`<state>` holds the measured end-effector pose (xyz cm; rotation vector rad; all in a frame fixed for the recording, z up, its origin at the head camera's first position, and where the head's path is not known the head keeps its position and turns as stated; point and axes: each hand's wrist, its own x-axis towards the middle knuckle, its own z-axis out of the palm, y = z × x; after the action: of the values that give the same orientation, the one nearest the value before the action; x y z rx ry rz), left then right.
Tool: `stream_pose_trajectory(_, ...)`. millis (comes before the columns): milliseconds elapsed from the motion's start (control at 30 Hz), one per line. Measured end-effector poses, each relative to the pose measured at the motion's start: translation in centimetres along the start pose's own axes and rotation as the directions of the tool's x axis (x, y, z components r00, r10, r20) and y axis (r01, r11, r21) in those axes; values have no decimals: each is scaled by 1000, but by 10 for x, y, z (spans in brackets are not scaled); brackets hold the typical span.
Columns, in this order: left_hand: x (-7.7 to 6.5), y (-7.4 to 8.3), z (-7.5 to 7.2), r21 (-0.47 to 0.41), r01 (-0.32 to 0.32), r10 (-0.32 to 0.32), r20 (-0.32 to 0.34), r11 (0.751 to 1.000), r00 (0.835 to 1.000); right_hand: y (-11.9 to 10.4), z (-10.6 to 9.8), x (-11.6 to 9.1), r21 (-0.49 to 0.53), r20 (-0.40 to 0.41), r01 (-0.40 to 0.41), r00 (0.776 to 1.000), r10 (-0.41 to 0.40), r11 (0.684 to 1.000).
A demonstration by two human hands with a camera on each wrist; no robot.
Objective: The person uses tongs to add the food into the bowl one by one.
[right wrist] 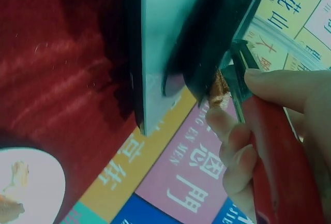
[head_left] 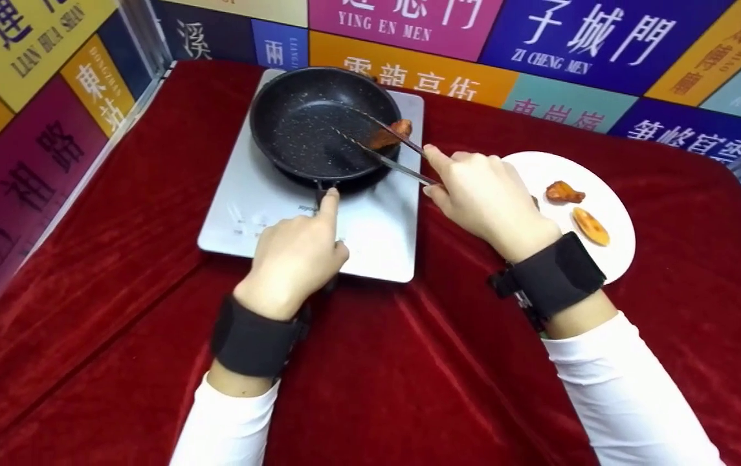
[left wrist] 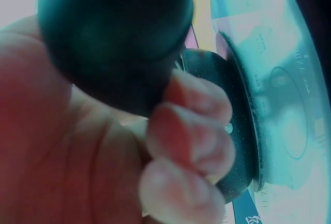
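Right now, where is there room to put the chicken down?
Bare room: the black pan's floor left of the tongs, and the white plate's near-left part. Crowded: the plate's right, with two food pieces, and the pan's right rim, where the tongs grip meat.

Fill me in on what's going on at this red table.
A person's left hand grips the handle of a black speckled frying pan sitting on a flat silver cooktop. The right hand holds metal tongs that pinch a browned piece of fried food at the pan's right rim. Two more browned pieces lie on the round white plate to the right, on the red velvet cloth.
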<state>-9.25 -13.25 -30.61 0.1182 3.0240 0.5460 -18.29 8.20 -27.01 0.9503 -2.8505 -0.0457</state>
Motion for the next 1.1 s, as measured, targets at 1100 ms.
stream_pose_trajectory(1100, -3, -1, 0, 3, -28, 28, 5, 1000, 1000, -1, 1, -18, 86, -86, -23, 996, 30, 996)
